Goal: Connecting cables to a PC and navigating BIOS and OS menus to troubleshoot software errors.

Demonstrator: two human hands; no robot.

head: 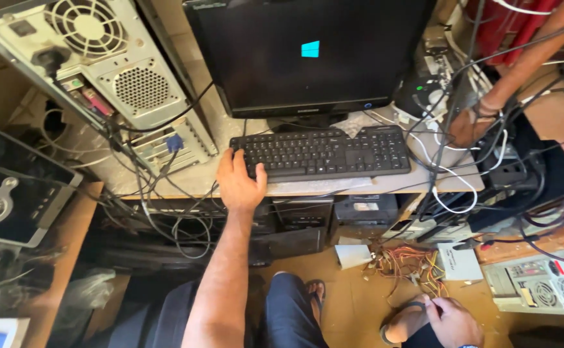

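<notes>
My left hand (238, 182) lies on the left end of a black keyboard (324, 151), thumb over the front keys and fingers along its left edge. The keyboard sits on a light desk (185, 177) in front of a black monitor (307, 55) showing a small blue logo. My right hand (453, 320) is low at the bottom right, fingers curled against a sandalled foot (403, 322). Whether it grips anything is unclear. Another person's hand (469, 125) reaches in among cables at the desk's right end.
An open computer tower (111, 71) lies on the desk at the left, trailing cables. Tangled cables (462, 148) hang over the right edge. Coloured loose wires (411, 264), a white box (353, 254) and another computer case (543, 287) lie on the floor.
</notes>
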